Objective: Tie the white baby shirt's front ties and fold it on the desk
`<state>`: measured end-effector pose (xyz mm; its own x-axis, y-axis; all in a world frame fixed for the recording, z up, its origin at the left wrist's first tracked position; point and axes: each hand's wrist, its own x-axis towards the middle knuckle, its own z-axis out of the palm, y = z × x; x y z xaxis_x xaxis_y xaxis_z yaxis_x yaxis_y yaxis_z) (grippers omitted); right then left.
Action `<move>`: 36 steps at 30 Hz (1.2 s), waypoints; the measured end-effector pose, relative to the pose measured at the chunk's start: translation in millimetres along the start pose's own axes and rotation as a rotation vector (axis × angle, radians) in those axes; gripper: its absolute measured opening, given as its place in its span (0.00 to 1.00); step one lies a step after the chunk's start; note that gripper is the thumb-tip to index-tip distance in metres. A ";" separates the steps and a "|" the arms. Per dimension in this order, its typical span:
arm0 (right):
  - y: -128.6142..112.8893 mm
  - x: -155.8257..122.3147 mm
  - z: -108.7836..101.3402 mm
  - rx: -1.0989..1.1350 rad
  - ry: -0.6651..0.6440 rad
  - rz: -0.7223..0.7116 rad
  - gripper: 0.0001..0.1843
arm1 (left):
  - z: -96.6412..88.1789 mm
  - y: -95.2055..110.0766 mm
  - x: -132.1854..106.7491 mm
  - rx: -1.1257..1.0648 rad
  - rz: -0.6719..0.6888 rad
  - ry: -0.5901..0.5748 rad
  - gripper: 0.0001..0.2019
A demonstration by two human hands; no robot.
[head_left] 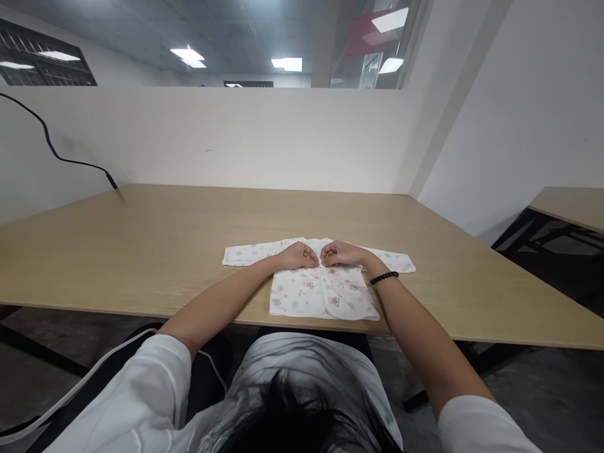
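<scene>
A small white long-sleeved shirt (304,294) with a pastel print lies on the table, its sleeves spread out to both sides. Its front opening runs down the middle, and the hem lies close to the table's near edge. My left hand (298,255) is closed in a pinch at the upper front, just left of the opening. Facing it, my right hand (343,253) pinches the cloth on the right side of the opening. Only a narrow gap separates the fingertips, which partly hide the upper front and whatever fastening is there.
The wooden table (179,217) reaches back to a low white wall (264,135) with glass above it. A black cable (80,162) hangs down to the table's far left corner. Another table (573,204) stands off to the right. A bead bracelet (384,277) circles my right wrist.
</scene>
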<state>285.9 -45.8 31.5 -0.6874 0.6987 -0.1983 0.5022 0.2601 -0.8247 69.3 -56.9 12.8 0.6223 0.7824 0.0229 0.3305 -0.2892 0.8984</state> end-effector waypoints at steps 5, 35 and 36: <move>0.8 0.8 -1.1 0.020 -0.006 0.000 0.09 | 1.3 6.8 -0.9 0.005 -0.078 -0.002 0.06; -2.0 -2.5 10.5 -0.015 0.158 -0.020 0.06 | 0.8 9.5 -4.0 -0.027 -0.089 0.076 0.07; -2.6 -2.3 10.9 -0.008 0.155 -0.021 0.06 | 0.9 11.4 -5.0 -0.018 -0.089 0.082 0.07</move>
<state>280.5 -55.3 28.4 -0.6090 0.7872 -0.0968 0.4935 0.2805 -0.8233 70.7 -64.6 22.5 0.5310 0.8471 -0.0222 0.3688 -0.2073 0.9061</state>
